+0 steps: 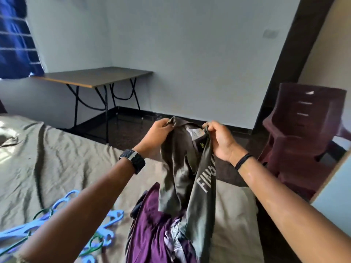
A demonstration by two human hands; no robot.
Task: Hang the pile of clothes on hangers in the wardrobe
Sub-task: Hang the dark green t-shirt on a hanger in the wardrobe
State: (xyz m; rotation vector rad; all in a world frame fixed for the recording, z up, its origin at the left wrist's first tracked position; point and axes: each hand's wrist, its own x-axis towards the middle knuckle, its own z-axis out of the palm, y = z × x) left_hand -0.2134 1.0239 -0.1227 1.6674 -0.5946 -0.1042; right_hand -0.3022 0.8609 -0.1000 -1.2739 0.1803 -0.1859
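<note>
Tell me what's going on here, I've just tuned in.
A person stands at a bed, holding an olive green shirt up by its collar, the left hand and the right hand each gripping one side. It is not on a hanger yet. The shirt's lower end trails onto a purple garment on the bed. Blue and green hangers lie beside the pile.

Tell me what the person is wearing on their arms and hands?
Both arms are bare, with no sleeves showing. The left wrist wears a chunky black watch with a silver side. The right wrist wears thin black bands. No gloves or rings show on the hands.
</note>
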